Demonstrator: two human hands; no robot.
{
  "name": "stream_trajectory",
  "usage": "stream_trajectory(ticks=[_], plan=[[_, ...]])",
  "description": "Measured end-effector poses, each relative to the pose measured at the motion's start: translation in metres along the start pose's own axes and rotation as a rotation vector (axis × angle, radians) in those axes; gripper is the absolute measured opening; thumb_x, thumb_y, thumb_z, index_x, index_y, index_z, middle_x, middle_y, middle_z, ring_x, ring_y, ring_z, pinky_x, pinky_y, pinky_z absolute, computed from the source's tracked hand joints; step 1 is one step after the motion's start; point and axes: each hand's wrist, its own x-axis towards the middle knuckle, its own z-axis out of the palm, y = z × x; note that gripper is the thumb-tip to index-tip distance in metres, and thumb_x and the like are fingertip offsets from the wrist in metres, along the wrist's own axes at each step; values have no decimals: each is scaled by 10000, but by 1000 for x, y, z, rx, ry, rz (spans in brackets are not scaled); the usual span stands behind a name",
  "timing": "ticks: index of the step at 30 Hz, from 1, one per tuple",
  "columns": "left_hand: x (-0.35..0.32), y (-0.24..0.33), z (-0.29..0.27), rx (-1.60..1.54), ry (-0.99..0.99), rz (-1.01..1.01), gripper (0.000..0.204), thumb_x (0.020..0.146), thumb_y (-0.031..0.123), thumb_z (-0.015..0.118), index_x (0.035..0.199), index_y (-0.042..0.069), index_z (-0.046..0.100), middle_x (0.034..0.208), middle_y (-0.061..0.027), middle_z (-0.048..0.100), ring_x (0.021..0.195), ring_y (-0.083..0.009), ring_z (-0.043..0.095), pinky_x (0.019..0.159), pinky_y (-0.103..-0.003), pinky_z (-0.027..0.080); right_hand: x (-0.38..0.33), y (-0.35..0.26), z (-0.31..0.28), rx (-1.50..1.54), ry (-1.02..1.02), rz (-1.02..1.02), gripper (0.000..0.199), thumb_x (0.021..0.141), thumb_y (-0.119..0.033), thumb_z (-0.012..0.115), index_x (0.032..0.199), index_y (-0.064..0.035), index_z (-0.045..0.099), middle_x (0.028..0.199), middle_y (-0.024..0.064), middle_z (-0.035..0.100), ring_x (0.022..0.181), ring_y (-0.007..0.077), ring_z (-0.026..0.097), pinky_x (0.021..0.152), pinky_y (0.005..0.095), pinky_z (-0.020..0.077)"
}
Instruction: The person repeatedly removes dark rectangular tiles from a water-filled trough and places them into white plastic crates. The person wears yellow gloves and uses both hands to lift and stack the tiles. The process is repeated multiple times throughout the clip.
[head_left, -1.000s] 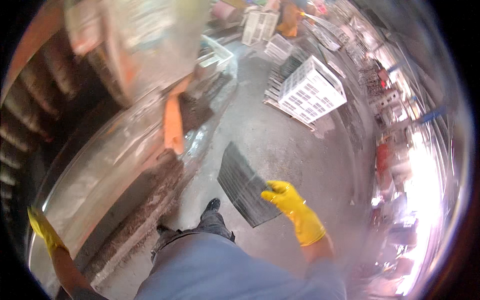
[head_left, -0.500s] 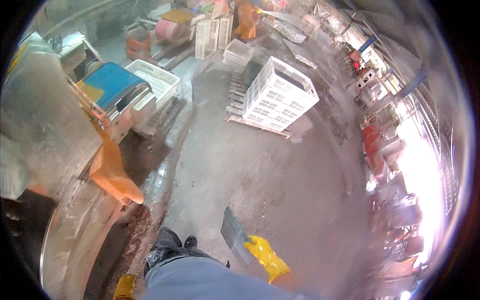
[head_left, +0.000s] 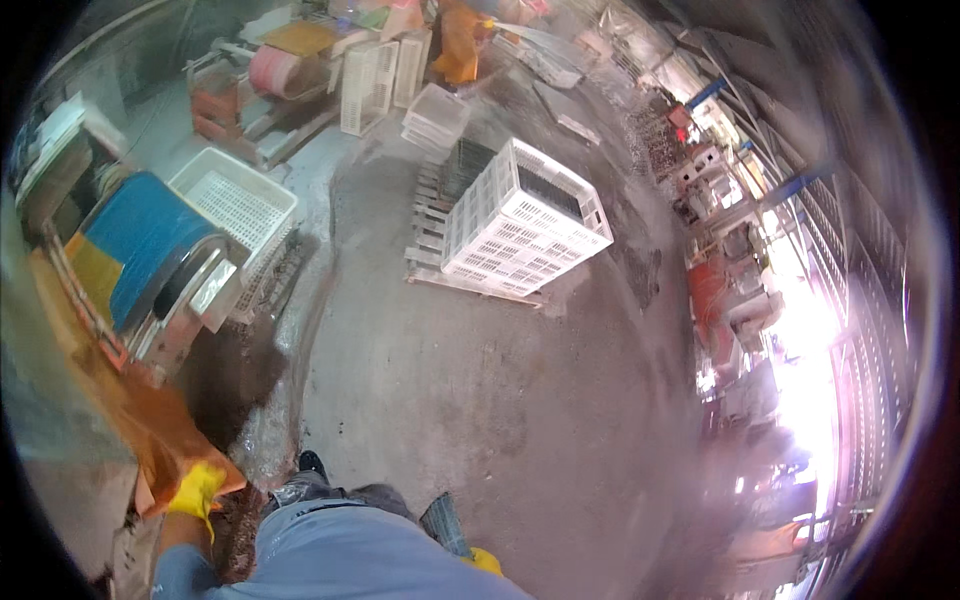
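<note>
Both my hands wear yellow rubber gloves. My left hand point(head_left: 197, 490) is raised at the lower end of a long orange sheet point(head_left: 150, 425) that hangs along the machine at left. It overlaps the sheet's edge; whether the fingers grip it is not plain. Low in the picture, beside my body, my right hand point(head_left: 485, 561) is closed on a thin, dark grey flat slab point(head_left: 446, 524). My blue-clad front hides most of that hand and part of the slab.
Ahead, stacked white slotted crates point(head_left: 525, 225) stand on a wooden pallet point(head_left: 428, 240), dark slabs in the top one. A blue belt roller point(head_left: 165, 245) and a white basket point(head_left: 240, 200) are at left. Farther back, a person in an orange apron point(head_left: 460, 45) works. Wet grey floor point(head_left: 480, 390) lies between.
My left hand has risen from the lower edge to the orange sheet. My right hand and the slab have dropped lower and nearer my body. The surroundings have shifted left in view.
</note>
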Motion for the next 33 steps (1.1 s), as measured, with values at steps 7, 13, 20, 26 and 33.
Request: stream_trajectory(ticks=[7,13,20,26,33], plan=[[190,112,-334,-850,467,127,520,964,326,682,1352,-18,636,1378,-221,650,1304,-343,607,1104,-392,466,86,-44,-13,72,-65,203,484,884,-486,694,1126,-72,760,1027,210,764,1031,411,719,880,500,536],[268,183,-431,-1087,383,244,551,979,273,705,1412,-41,572,1414,-202,626,1327,-300,593,1099,-367,469,197,-116,-94,118,-83,184,480,894,-463,686,1164,-71,749,1061,218,759,1061,422,707,903,506,528],[290,99,-305,-93,205,291,222,972,223,589,1080,78,719,1032,-179,727,1013,-371,699,908,-478,548,326,-198,-219,218,-13,54,479,904,-436,677,1208,-71,737,1102,226,753,1097,434,693,929,513,520],[252,136,-338,-219,-57,176,177,956,189,606,1017,87,737,924,-123,748,827,-278,729,675,-371,549,457,-298,-341,290,92,-54,398,940,-275,720,1291,-86,713,1084,149,760,1017,304,709,909,408,531],[402,111,-523,-888,84,-107,189,972,248,657,1075,116,746,918,-91,722,818,-232,678,693,-376,515,567,-460,-473,303,-23,60,367,926,-306,723,1247,-130,731,1076,170,764,1016,340,726,886,416,533]])
